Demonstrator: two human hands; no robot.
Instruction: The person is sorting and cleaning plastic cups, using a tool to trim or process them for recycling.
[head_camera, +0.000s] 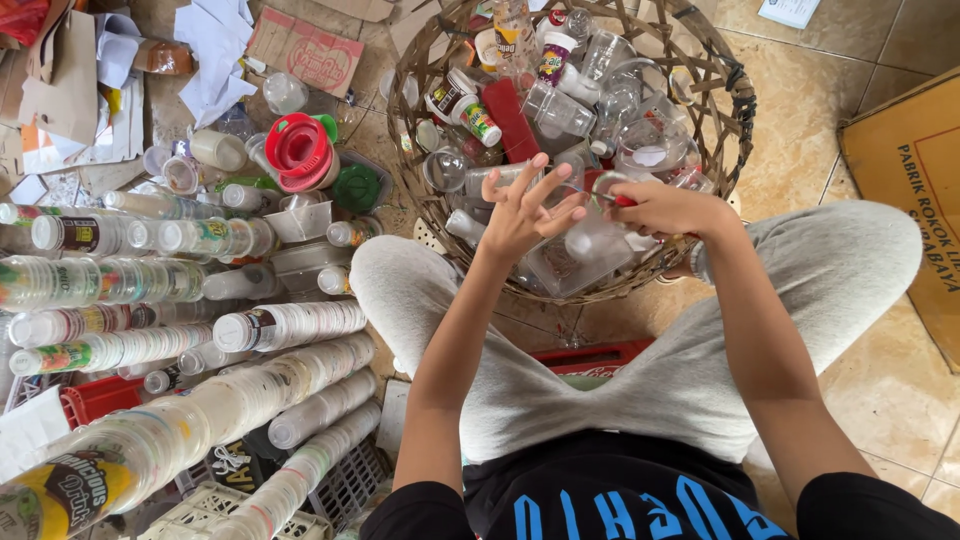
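Your right hand (668, 208) closes its fingers on a small red-tipped item (612, 198); what it is stays hard to make out, most of it hidden in the grip. Your left hand (522, 212) has its fingers spread apart, holding nothing, just left of that item. Beneath both sets of fingers, a clear plastic cup (578, 256) lies among the bottles in the woven basket (720, 110). Well left of your fingers, long stacks of nested cups (290, 325) lie on the floor, cut off by the frame edge.

Bare-armed, with short black sleeves ending above the elbows. Black shirt printed with large blue block lettering across the front. Light grey trousers of soft knit cloth, creased at the knees.
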